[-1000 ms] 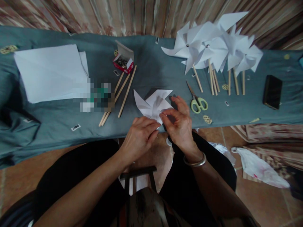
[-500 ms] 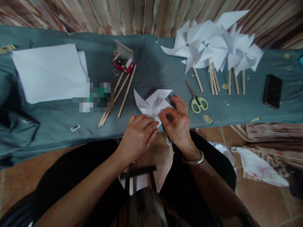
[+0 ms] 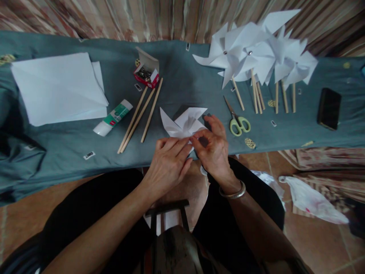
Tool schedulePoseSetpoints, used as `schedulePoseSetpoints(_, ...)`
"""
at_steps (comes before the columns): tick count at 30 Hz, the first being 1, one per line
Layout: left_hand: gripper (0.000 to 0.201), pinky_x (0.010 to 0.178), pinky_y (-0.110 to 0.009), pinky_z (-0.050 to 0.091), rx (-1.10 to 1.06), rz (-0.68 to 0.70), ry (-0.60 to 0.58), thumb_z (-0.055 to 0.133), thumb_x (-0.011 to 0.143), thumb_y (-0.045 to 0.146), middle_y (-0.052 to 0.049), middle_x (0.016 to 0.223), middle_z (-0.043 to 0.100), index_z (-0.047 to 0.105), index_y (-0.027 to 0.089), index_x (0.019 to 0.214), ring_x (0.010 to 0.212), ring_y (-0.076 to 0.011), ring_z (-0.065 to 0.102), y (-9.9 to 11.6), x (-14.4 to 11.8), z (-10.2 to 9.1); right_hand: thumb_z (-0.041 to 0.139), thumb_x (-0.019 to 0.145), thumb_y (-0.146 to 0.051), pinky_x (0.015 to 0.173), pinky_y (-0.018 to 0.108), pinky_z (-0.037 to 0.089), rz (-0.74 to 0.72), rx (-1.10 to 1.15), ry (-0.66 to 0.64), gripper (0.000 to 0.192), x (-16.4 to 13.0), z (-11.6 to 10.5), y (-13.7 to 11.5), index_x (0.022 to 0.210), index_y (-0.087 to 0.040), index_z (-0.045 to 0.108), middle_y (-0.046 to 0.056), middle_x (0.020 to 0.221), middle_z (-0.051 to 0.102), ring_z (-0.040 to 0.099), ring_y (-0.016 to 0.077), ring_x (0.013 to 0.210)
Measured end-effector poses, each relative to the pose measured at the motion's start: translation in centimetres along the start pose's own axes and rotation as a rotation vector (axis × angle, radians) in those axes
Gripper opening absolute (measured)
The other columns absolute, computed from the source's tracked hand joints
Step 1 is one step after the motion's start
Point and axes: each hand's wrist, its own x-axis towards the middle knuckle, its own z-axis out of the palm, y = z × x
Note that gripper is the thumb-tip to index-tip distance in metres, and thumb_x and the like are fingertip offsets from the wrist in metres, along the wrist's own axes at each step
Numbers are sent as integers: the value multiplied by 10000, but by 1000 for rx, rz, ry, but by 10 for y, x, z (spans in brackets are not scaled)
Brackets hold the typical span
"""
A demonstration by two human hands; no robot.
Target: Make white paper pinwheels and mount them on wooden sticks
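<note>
At table's near edge, centre: both hands on a half-made paper pinwheel [image 3: 184, 122].
Left hand [image 3: 168, 164] lies flat, fingers pressing the pinwheel's near corner onto the blue cloth [image 3: 182, 82] — grip closed on nothing, just pinning. Right hand [image 3: 213, 146] has thumb and forefinger pinched narrow on a paper flap at the pinwheel's centre; a metal bangle [image 3: 232, 193] sits on that wrist. Green-handled scissors [image 3: 238, 121] lie just right of the right hand. Three wooden sticks [image 3: 141, 112] and a glue tube [image 3: 113, 117] lie left of the pinwheel, a red pin box [image 3: 146, 72] behind them. Paper stack [image 3: 58, 87] at left end; finished pinwheels [image 3: 256, 53] at far right; black phone [image 3: 329, 108] near right end.
</note>
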Motion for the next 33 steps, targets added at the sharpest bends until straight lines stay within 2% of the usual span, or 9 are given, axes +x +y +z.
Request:
schedulePoseSetpoints(14, 287, 927, -442, 376, 38, -19, 31, 481, 949, 188, -123, 1256, 683, 594, 121, 1204, 1086, -266, 601, 2, 1, 5, 647, 858, -281, 1153, 550, 351, 5, 0, 0, 107, 0, -1, 0, 787, -206, 673, 82, 1400, 566, 397, 300, 1416)
schedulePoseSetpoints(24, 511, 908, -418, 346, 20, -44, -3, 453, 929, 124, -104, 1141, 706, 372, 129, 1434, 1021, -247, 585, 4, 4, 3, 639, 853, -273, 1168, 551, 332, 21, 17, -20, 89, 0, -1, 1, 794, -214, 669, 63, 1406, 557, 384, 299, 1420)
schedulePoseSetpoints(33, 533, 902, -426, 341, 38, -45, -24, 466, 933, 156, -128, 1149, 706, 360, 71, 1448, 1045, -259, 577, 3, 4, 5, 626, 872, -281, 1200, 541, 296, 28, 44, -43, 85, 0, -2, 1, 816, -233, 668, 39, 1411, 541, 359, 284, 1436)
